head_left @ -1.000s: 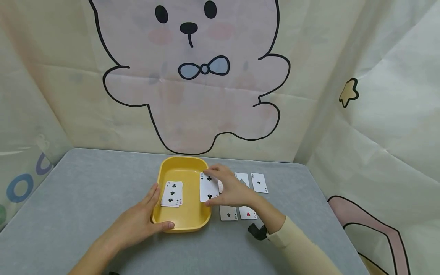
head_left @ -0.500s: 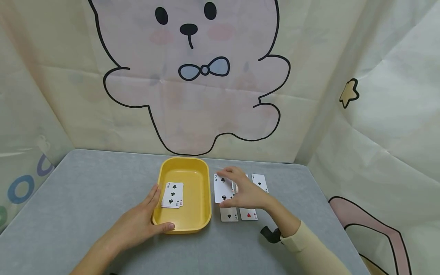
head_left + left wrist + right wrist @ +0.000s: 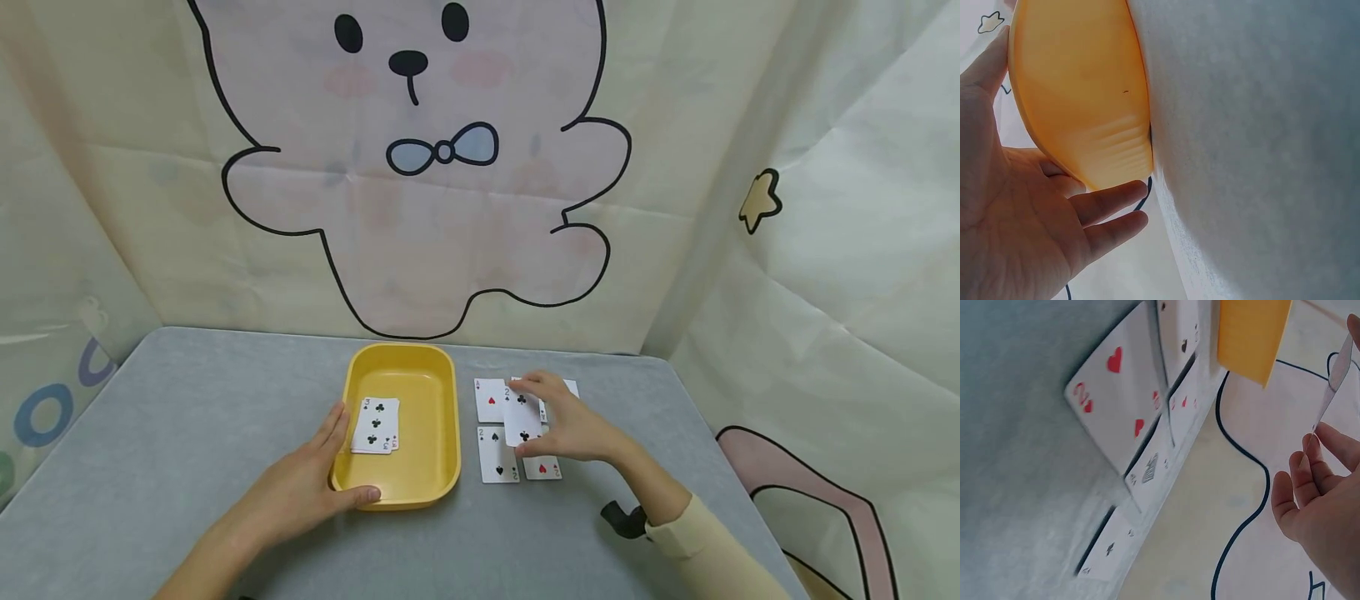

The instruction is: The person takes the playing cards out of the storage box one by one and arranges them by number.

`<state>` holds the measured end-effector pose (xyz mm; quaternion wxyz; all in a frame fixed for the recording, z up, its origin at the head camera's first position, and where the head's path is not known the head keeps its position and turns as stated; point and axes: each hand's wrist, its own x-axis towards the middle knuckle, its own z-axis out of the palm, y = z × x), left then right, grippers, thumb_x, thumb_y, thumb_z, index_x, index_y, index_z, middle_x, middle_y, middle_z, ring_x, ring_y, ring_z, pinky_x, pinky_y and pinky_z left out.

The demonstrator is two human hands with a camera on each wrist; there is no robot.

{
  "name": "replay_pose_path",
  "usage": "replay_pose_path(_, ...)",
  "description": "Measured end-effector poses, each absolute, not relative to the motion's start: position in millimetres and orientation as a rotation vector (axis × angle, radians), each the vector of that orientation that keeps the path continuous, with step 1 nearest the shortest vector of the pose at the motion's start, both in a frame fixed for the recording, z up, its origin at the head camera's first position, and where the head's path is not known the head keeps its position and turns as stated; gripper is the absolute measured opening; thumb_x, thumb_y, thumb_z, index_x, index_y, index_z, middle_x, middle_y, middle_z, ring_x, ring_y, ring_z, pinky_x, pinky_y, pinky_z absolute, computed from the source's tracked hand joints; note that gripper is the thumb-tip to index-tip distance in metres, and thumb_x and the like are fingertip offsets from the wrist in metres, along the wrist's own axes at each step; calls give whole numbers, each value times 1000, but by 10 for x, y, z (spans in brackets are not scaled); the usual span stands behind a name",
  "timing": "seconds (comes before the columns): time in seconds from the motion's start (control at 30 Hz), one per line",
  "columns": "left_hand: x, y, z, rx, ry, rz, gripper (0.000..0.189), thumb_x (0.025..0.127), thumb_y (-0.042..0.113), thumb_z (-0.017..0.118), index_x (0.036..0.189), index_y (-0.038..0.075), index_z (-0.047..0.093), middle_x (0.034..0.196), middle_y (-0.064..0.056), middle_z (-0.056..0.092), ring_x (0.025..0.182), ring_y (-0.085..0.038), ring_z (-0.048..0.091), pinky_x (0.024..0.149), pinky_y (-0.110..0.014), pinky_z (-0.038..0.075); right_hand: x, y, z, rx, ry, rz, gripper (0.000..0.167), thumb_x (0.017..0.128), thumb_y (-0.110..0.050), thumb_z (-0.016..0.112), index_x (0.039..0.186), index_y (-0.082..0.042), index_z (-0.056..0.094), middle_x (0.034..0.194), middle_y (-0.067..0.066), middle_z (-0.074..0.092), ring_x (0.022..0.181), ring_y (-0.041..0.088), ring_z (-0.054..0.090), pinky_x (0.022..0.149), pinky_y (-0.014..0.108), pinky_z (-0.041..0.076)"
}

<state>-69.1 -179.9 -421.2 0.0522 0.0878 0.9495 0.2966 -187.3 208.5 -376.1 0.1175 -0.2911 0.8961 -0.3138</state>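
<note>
My right hand (image 3: 566, 421) pinches a two of clubs playing card (image 3: 519, 417) by its top and bottom edges, thumb at the near end. Below it lie a two of spades (image 3: 497, 457) and a partly covered two of hearts (image 3: 543, 470); an ace of hearts (image 3: 489, 398) shows to its left. In the right wrist view the held card (image 3: 1334, 381) appears nearly edge-on, lifted off the table. My left hand (image 3: 303, 475) rests against a yellow tray (image 3: 431, 492), fingers fairly straight along its left side, thumb on the near rim.
Inside the tray a three of clubs (image 3: 375, 427) overlaps another card with a red corner mark. An ace of spades (image 3: 1149, 469) and an ace of clubs (image 3: 1109, 549) lie in the far card row. Grey cloth covers the table (image 3: 225, 400), with a printed curtain (image 3: 465, 250) behind it.
My right hand has carried the two of clubs rightward from over the tray's right edge to above the laid-out cards, uncovering the ace of hearts. My left hand and the tray stay put.
</note>
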Motion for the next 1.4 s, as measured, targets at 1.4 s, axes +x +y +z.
replay_pose_path(1.4,-688,-1800,-4196,239,2863,882,128,81,82,68,168,5,15,175,-13,13,141,-47,48,104,-63,46,-1924,2957,-4197,-704,2691,-781,87,70,-28,97,145,-5,60,147,23,46,139,46,38,109,66,36)
